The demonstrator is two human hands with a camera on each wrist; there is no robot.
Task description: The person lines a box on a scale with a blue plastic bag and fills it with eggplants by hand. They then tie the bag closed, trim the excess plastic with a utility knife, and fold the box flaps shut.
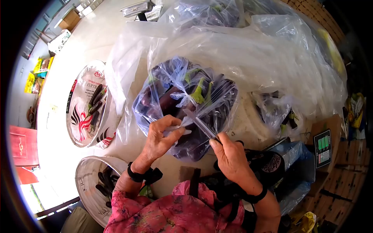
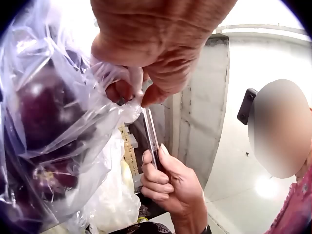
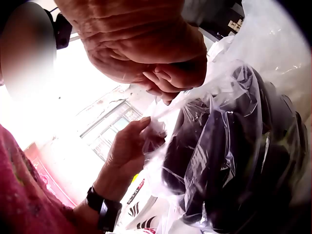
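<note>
A clear plastic bag full of dark purple eggplants sits in front of the person. Green stems show through its top. The left hand pinches a gathered bit of the bag's film between thumb and fingers. In the right hand is a slim metal utility knife, its blade lying over the bag close to the left fingertips. From the left wrist view, the knife's tip meets the pinched film, where the left thumb partly hides it. The right wrist view shows the right hand above the bag, the knife hidden.
On the left stand a white fertilizer tub and a bucket, both with eggplants inside. Loose clear plastic sheeting spreads behind the bag. At right are a smaller bag and a scale with a green display.
</note>
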